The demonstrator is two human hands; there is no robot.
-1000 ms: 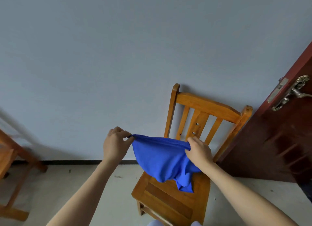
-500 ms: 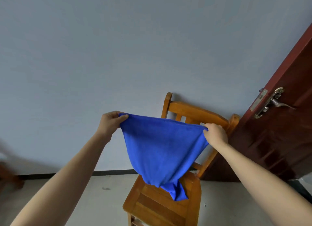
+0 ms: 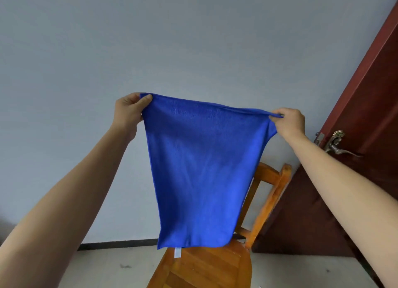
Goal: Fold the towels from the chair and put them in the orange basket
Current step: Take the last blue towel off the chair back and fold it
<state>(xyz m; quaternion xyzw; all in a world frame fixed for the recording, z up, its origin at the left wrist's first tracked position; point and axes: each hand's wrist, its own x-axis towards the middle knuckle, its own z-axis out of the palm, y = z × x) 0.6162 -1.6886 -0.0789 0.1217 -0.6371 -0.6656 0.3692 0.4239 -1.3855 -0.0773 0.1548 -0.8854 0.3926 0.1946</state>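
Two top corners carry it all: our left grip point(image 3: 129, 110) pinches the upper left corner of the blue towel point(image 3: 204, 169), thumb curled over the cloth. We hold the towel spread flat in the air, its white tag point(image 3: 177, 252) hanging above the wooden chair point(image 3: 215, 266). Our right grip point(image 3: 289, 122) pinches the upper right corner. A dark red door point(image 3: 366, 115) stands rightmost.

Red-brown door point(image 3: 366, 115), metal handle point(image 3: 336, 143), grey wall point(image 3: 150, 40)

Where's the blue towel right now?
Head view, centre: the blue towel hangs spread between the left hand and right hand, in front of the wooden chair.
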